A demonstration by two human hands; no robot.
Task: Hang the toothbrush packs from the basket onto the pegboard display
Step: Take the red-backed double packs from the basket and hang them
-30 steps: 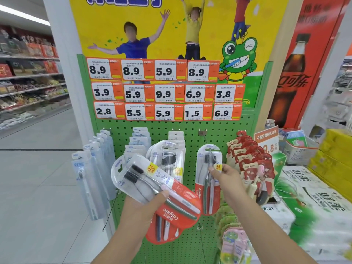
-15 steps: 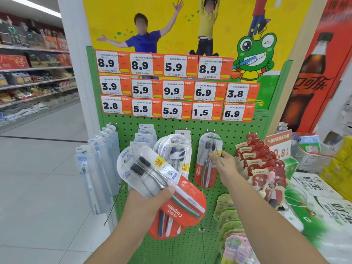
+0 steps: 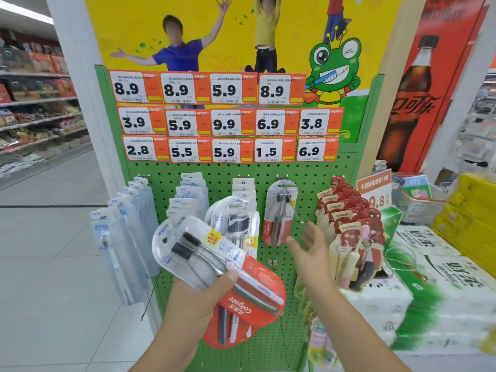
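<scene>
A green pegboard display fills the centre of the frame, topped by a yellow poster with a cartoon frog and three rows of orange-and-white price tags. At the right edge stand stacked green-and-white cartons and, upper right, a red cola banner; store shelves recede at upper left. Clear blister packs hang in a row at the board's left; red-carded packs hang at its right. Lower centre, the left hand grips a fanned stack of toothbrush packs, thumb pressed over the topmost pack, red Colgate cards pointing down and to the right. One hung toothbrush pack sits on a peg in the board's centre, hanging upright. Just below and right of it, the right hand is released, fingers spread and holding nothing, apart from the hung pack.
</scene>
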